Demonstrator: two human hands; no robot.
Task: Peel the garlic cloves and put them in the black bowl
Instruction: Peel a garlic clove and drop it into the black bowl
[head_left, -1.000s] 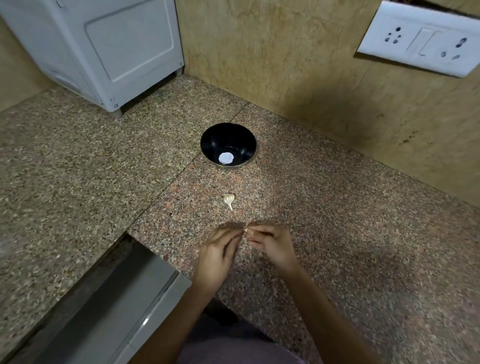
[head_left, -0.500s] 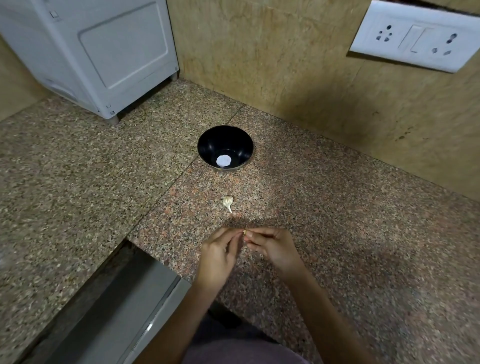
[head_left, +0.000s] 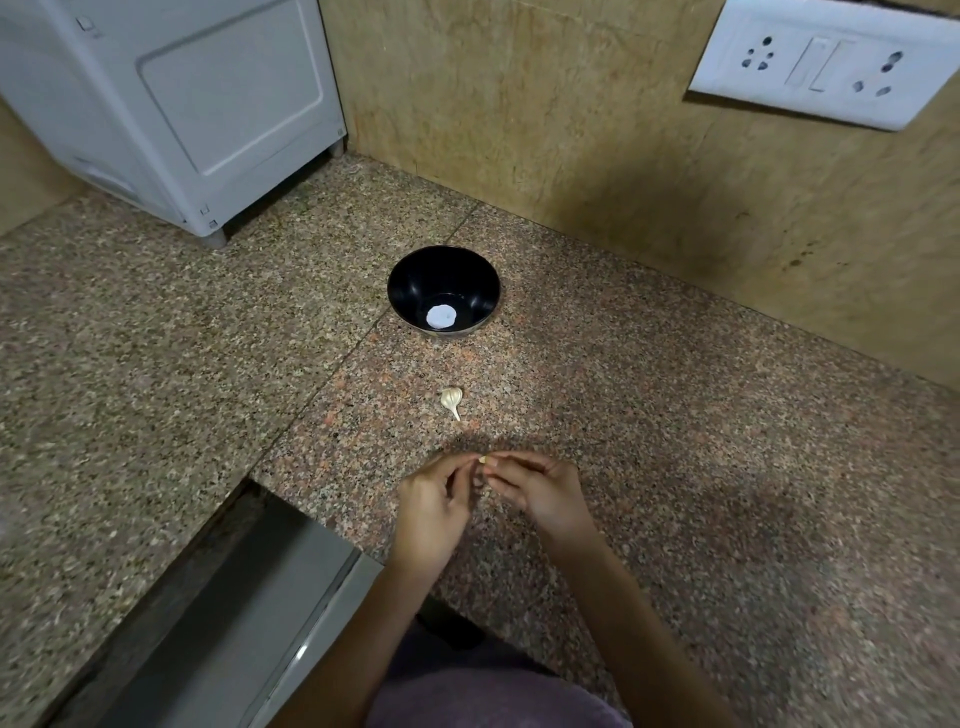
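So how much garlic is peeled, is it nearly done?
Hardly started. Done: nothing yet, the black bowl holds no garlic, only a white round patch at its bottom. In hand: the left hand and right hand pinch one small clove between their fingertips. Left: finish that one, then the garlic piece lying on the counter between hands and bowl.

Single view: head-worn wide-angle camera, above near edge of counter (head_left: 675, 415), facing forward and steeply down toward far wall (head_left: 519, 104). Close range: left hand (head_left: 431, 512) and right hand (head_left: 540, 493) low centre, nearest lens, meeting at garlic clove (head_left: 482, 460). Black bowl (head_left: 444, 280) mid-frame beyond. White appliance (head_left: 197, 104) far left, socket plate (head_left: 821, 62) far right.
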